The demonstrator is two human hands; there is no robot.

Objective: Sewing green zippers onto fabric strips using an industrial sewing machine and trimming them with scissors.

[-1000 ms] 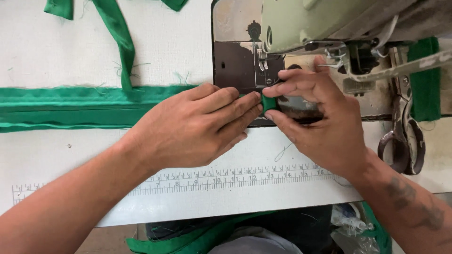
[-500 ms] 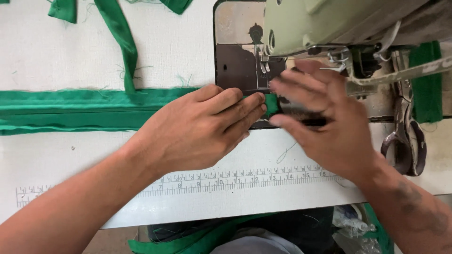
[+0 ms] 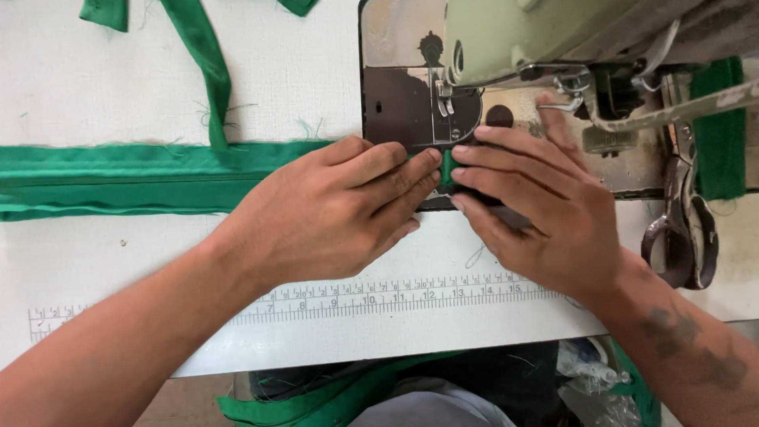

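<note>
Hidden: both hands covered most of the green fabric strip [image 3: 118,175] near the needle; only a sliver showed between the fingertips at frame center.
Left hand [image 3: 332,209]: flat, fingers together, pressing the strip down.
Right hand [image 3: 538,209]: fingers extended, pinching the strip end, can't tell how tightly.
Cut off: sewing machine [image 3: 553,35] head ran off the top edge.
Edges: scissors [image 3: 684,229] hung at right; ruler markings [image 3: 379,300] lined the table's [image 3: 95,269] front edge, open surface lower left.

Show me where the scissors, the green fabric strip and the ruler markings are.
Scissors [image 3: 686,237]: head view, on the dark handle loops at the table's right.
Green fabric strip [image 3: 118,178]: head view, on its flat middle, left of the hands.
Ruler markings [image 3: 395,298]: head view, on the printed scale near the table's front edge.
</note>
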